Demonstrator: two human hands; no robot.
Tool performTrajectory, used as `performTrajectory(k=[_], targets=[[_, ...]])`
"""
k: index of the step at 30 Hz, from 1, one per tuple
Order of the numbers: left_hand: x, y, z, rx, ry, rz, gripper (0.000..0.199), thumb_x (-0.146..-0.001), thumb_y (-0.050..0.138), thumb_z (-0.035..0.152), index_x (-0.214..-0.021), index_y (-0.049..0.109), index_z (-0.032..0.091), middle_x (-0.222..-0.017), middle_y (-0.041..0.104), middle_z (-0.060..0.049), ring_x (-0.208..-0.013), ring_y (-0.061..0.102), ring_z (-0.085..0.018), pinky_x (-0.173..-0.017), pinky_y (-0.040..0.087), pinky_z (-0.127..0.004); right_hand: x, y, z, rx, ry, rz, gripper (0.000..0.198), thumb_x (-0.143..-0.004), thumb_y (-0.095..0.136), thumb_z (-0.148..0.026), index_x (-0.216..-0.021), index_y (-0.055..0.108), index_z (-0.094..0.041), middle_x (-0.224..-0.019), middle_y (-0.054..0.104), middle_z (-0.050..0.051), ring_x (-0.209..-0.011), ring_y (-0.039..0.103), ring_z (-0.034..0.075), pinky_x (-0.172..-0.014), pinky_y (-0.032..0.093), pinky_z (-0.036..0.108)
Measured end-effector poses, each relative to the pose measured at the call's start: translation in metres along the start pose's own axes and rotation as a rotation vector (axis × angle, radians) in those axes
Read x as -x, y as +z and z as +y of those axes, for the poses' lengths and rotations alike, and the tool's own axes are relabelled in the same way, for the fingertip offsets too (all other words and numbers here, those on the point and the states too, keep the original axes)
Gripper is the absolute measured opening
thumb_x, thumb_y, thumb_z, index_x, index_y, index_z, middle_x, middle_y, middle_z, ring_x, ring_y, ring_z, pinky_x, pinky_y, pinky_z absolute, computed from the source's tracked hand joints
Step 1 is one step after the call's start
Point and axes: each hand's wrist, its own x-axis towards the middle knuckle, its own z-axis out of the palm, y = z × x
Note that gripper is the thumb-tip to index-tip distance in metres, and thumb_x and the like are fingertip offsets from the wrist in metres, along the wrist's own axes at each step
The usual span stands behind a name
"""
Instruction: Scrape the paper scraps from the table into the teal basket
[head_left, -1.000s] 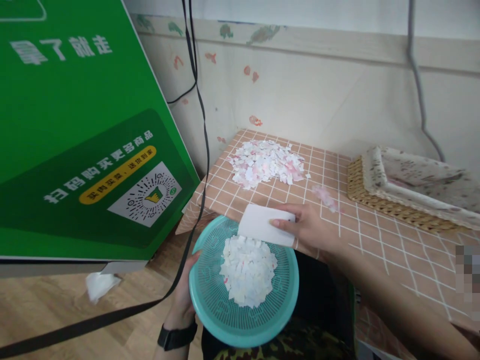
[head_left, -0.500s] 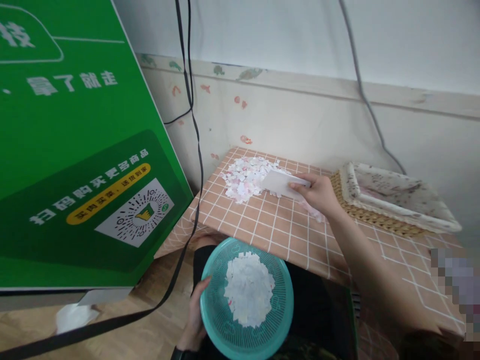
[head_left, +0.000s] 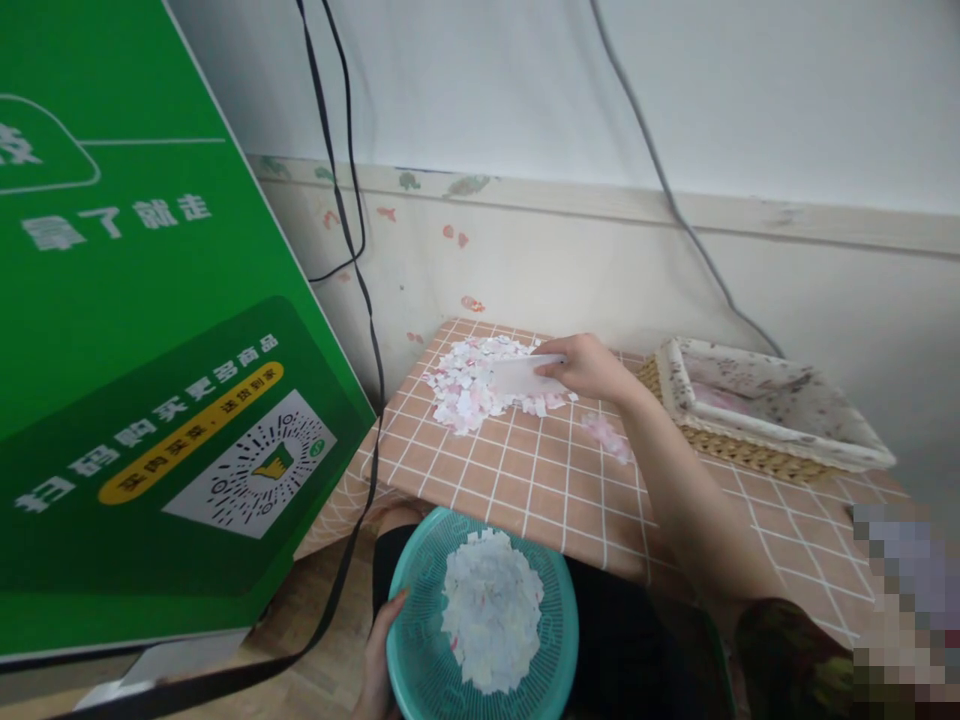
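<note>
My right hand (head_left: 581,368) pinches a flat white translucent scraper-like sheet (head_left: 517,375) at its right end. The sheet lies over a heap of small white and pinkish paper scraps (head_left: 457,400) on the checked table. In my lap sits a round teal plastic basket (head_left: 409,640), its bottom covered by more white paper scraps (head_left: 495,610). My left hand (head_left: 381,650) grips the basket's left rim, thumb over the edge; its other fingers are hidden beneath. A pinkish crumpled piece (head_left: 606,437) lies on the table near my right wrist.
The table (head_left: 517,480) has a brown cloth with white grid lines and stands against the wall. A cloth-lined woven basket (head_left: 750,450) stands at its right back. On the left are a green printed panel (head_left: 150,300) and a hanging black strap (head_left: 367,500).
My right hand has moved the white sheet leftward over the scrap heap, uncovering more of the pinkish piece. My left hand still holds the basket. The view has shifted slightly.
</note>
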Motion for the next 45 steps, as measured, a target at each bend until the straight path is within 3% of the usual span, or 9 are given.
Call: performTrajectory(k=[7, 12, 18, 24, 38, 45], targets=[[-0.001, -0.001, -0.005, 0.000, -0.086, -0.019, 0.026, -0.063, 0.070, 0.035, -0.078, 0.073, 0.013, -0.073, 0.073, -0.009, -0.079, 0.067, -0.031, -0.075, 0.051, -0.042, 0.002, -0.001, 0.003, 0.018, -0.002, 0.019, 0.028, -0.075, 0.056, -0.020, -0.100, 0.069, -0.019, -0.094, 0.071, 0.006, -0.085, 0.064, 0.020, -0.076, 0.046, 0.032], [-0.003, 0.000, -0.004, -0.026, -0.087, 0.016, 0.025, -0.061, 0.070, 0.034, -0.077, 0.073, 0.015, -0.076, 0.074, -0.008, -0.081, 0.067, -0.032, -0.074, 0.052, -0.043, 0.002, -0.002, 0.003, 0.039, -0.002, -0.042, 0.025, -0.073, 0.057, -0.020, -0.094, 0.070, -0.019, -0.085, 0.071, 0.004, -0.076, 0.063, 0.019, -0.070, 0.045, 0.030], [0.000, 0.004, -0.003, -0.022, -0.042, 0.036, 0.021, -0.060, 0.072, 0.031, -0.073, 0.073, 0.014, -0.072, 0.074, -0.007, -0.074, 0.068, -0.028, -0.074, 0.052, -0.039, 0.002, 0.000, 0.002, 0.025, -0.001, 0.010, 0.029, -0.074, 0.055, -0.019, -0.099, 0.069, -0.019, -0.093, 0.070, 0.005, -0.083, 0.063, 0.019, -0.075, 0.044, 0.031], [-0.004, -0.001, -0.007, 0.021, -0.078, -0.025, 0.022, -0.063, 0.070, 0.031, -0.077, 0.072, 0.014, -0.075, 0.074, -0.007, -0.075, 0.068, -0.028, -0.075, 0.051, -0.039, 0.004, -0.002, 0.002, 0.044, 0.005, -0.057, 0.025, -0.073, 0.058, -0.023, -0.093, 0.070, -0.019, -0.083, 0.070, 0.003, -0.073, 0.062, 0.017, -0.065, 0.044, 0.028], [-0.001, 0.003, -0.005, -0.007, -0.036, -0.020, 0.023, -0.060, 0.073, 0.031, -0.075, 0.073, 0.014, -0.073, 0.074, -0.007, -0.072, 0.067, -0.027, -0.072, 0.052, -0.039, 0.005, -0.009, 0.005, 0.021, -0.034, -0.171, 0.028, -0.070, 0.061, -0.025, -0.096, 0.071, -0.019, -0.091, 0.071, 0.004, -0.081, 0.063, 0.020, -0.074, 0.045, 0.030], [-0.001, 0.005, -0.004, -0.041, 0.003, 0.045, 0.023, -0.054, 0.075, 0.032, -0.070, 0.072, 0.015, -0.068, 0.073, -0.006, -0.068, 0.067, -0.028, -0.069, 0.052, -0.038, 0.005, -0.008, 0.009, 0.048, 0.001, -0.133, 0.032, -0.070, 0.060, -0.024, -0.100, 0.070, -0.019, -0.095, 0.070, 0.005, -0.084, 0.063, 0.021, -0.076, 0.046, 0.031]])
